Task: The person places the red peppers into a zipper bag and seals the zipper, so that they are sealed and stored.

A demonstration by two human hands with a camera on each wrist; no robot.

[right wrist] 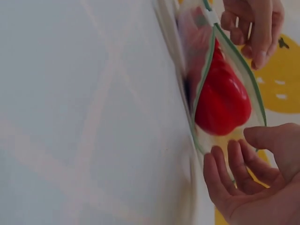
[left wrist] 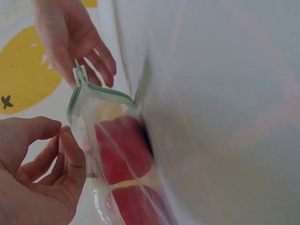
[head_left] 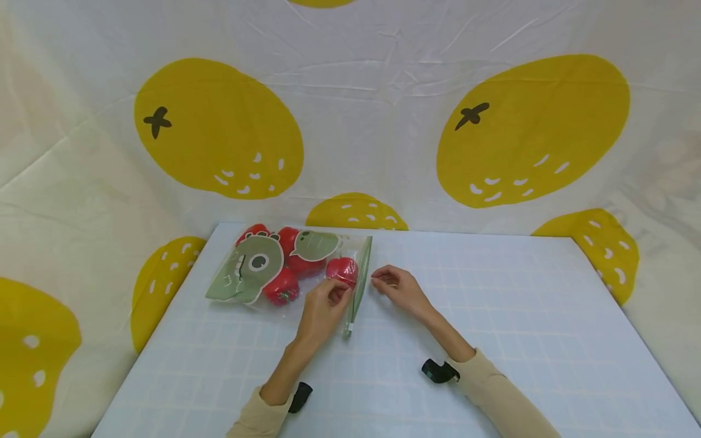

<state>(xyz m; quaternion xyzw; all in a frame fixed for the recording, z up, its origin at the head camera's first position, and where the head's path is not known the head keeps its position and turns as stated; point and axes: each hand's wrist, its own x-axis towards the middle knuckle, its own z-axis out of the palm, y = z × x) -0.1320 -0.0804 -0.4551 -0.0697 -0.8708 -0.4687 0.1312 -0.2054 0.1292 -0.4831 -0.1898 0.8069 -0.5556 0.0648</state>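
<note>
A clear zip bag (head_left: 319,281) with green cartoon prints lies at the table's back left, holding several red bell peppers (head_left: 282,286). Its green-edged mouth faces right; in the right wrist view the mouth gapes around one bell pepper (right wrist: 224,101). A white slider (head_left: 350,327) sits at the near end of the zip. My left hand (head_left: 324,307) is over the bag beside the mouth, fingers loosely bent, thumb and fingertips close together, with nothing visibly gripped. Just right of the mouth is my right hand (head_left: 402,292), its fingers relaxed and slightly apart, holding nothing.
The pale table (head_left: 520,316) extends to the right and toward the front. Behind it hangs a white cloth (head_left: 372,140) with yellow fruit prints. Black wrist cameras (head_left: 438,371) are strapped at both beige sleeves (head_left: 501,389).
</note>
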